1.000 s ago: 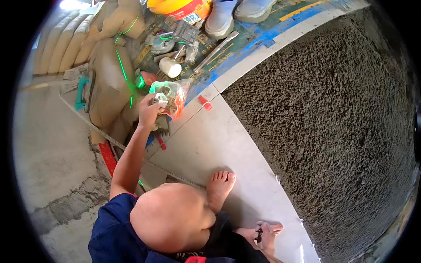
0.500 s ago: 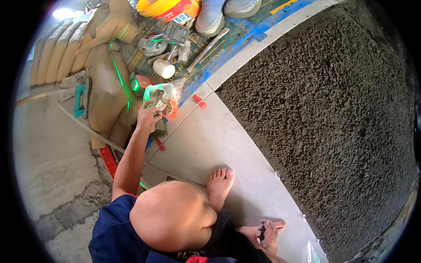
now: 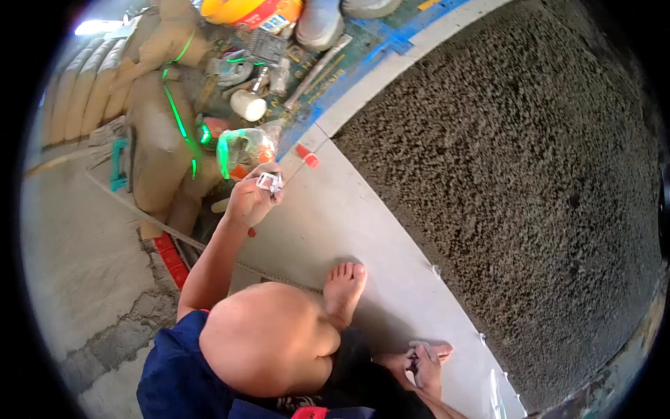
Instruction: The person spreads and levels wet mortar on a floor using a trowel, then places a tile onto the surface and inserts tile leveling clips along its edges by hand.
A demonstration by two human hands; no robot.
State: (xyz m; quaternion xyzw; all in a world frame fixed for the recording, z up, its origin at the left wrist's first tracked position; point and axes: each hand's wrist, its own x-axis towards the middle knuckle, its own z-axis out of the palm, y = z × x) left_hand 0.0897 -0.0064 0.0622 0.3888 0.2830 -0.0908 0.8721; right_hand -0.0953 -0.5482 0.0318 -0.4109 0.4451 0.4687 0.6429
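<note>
My left hand (image 3: 255,198) is closed on several small white plastic tile leveling clips (image 3: 269,182). Just beyond it lies a clear plastic bag (image 3: 248,148) with a bright green edge and orange-red pieces inside. A red wedge (image 3: 307,156) rests on the pale floor tile (image 3: 335,202) to the right of that hand. Down by my right foot, my right hand (image 3: 426,369) has curled, dusty fingers; a small whitish bit shows beside them, but what they hold is unclear. White clips (image 3: 483,339) stick out along the tile's edge.
Coarse dark mortar (image 3: 516,195) spreads right of the tile. A white-headed mallet (image 3: 248,105), a laser level (image 3: 211,129) throwing green lines, brown sacks (image 3: 157,140), a yellow bucket (image 3: 255,12) and shoes (image 3: 319,29) lie ahead. A red strip (image 3: 171,260) is at left.
My left hand has come away from the bag, back and slightly right, with white clips now showing in its fingers. My right hand stays by the foot. The view has shifted slightly.
</note>
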